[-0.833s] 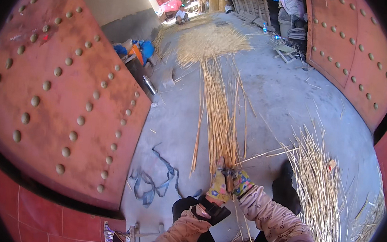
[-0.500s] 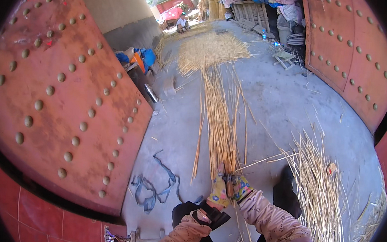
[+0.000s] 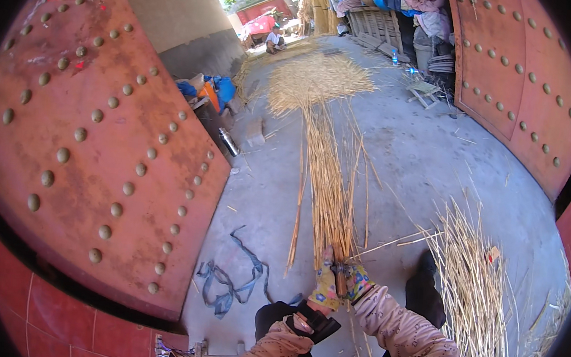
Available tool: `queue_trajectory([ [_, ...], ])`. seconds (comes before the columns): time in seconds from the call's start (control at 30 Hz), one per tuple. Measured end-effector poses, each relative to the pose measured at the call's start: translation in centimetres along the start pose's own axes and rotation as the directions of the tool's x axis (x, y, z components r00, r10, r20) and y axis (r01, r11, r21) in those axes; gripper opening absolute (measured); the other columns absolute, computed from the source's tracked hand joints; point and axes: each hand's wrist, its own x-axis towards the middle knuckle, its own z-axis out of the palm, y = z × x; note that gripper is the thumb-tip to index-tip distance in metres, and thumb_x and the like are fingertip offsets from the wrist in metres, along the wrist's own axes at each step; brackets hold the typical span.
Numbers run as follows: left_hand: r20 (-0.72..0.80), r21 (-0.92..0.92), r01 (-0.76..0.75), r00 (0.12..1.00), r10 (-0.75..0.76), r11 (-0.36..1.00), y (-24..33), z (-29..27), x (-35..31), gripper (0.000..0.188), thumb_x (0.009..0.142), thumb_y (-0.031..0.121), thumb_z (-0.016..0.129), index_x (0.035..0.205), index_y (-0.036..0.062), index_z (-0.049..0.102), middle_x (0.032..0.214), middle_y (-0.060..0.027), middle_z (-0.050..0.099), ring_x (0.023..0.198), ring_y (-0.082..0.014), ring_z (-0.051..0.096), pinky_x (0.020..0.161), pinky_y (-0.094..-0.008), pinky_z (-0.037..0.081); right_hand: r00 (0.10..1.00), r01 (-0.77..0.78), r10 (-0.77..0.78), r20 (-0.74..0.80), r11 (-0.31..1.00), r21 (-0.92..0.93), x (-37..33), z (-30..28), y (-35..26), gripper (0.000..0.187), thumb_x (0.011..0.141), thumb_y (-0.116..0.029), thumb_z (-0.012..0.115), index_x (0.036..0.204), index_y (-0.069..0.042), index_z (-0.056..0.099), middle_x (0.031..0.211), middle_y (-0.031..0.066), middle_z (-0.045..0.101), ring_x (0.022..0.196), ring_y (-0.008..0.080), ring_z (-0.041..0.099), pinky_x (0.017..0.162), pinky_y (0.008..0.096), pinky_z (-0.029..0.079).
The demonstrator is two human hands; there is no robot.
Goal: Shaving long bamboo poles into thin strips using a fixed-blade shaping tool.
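A long bundle of tan reed stalks (image 3: 328,188) runs away from me along the floor, its near ends between my gloved hands. My left hand (image 3: 324,287), in a yellow flowered glove, is closed against the left side of these ends, thumb pointing forward. My right hand (image 3: 359,281), gloved alike, is closed beside it, around a short brown wooden handle (image 3: 340,279) that points back toward me. The working end of this tool is hidden among the stalks. Beyond the bundle lies a wide mat of woven-looking reeds (image 3: 320,80).
Loose reeds (image 3: 472,280) lie in a heap at my right, beside my dark shoe (image 3: 426,290). A grey strip of cloth (image 3: 226,288) curls at left. Studded red doors (image 3: 99,157) flank me. A metal flask (image 3: 229,142) and small stool (image 3: 423,93) stand farther off; a person (image 3: 274,40) sits at the back.
The whole view has shifted slightly down and to the right. Both hands keep nearly the same place at the ends of the reeds.
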Motion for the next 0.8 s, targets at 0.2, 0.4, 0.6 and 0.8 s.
queue_trajectory([
  [0.2,0.086,-0.04,-0.007,0.996,0.011,0.999,0.2,0.1,-0.3,0.047,0.086,0.058,0.044,0.084,0.0117,0.055,0.069,-0.0036,0.056,0.055,-0.0194,0.054,0.049,-0.0295,0.044,0.99,0.138,-0.138,-0.031,0.99,-0.001,0.6,1.1,0.9,0.039,0.095,-0.027,0.033,0.125,-0.005,0.046,0.113,0.0149,0.056,0.102,0.0292,0.055,0.089,0.0414,0.045],
  [0.4,-0.053,-0.022,-0.105,0.993,0.104,0.994,0.5,-0.6,0.2,0.046,0.085,0.057,0.044,0.088,0.0132,0.057,0.071,-0.0028,0.056,0.058,-0.0198,0.054,0.052,-0.0297,0.046,0.987,-0.084,0.149,-0.053,0.777,0.624,0.8,1.8,0.1,0.041,0.091,-0.025,0.043,0.129,-0.008,0.043,0.119,0.0174,0.053,0.106,0.035,0.054,0.093,0.0477,0.042],
  [0.6,0.058,-0.099,0.033,0.998,-0.027,0.995,0.7,-2.0,-0.9,0.044,0.085,0.055,0.046,0.091,0.013,0.058,0.072,-0.0039,0.057,0.058,-0.0205,0.054,0.052,-0.0303,0.046,0.995,0.0,0.068,-0.078,0.751,0.66,1.7,1.9,1.9,0.04,0.094,-0.025,0.037,0.13,-0.008,0.042,0.123,0.0173,0.051,0.112,0.0309,0.05,0.098,0.0428,0.038],
  [0.8,0.022,-0.096,0.036,0.999,-0.034,0.995,0.7,-1.9,-1.3,0.046,0.085,0.056,0.046,0.091,0.0126,0.058,0.071,-0.004,0.056,0.057,-0.0203,0.054,0.052,-0.0301,0.046,0.996,0.001,0.062,-0.063,0.708,0.706,2.1,1.1,3.8,0.036,0.095,-0.02,0.036,0.125,-0.002,0.042,0.119,0.0172,0.051,0.107,0.0315,0.052,0.093,0.0419,0.044],
])
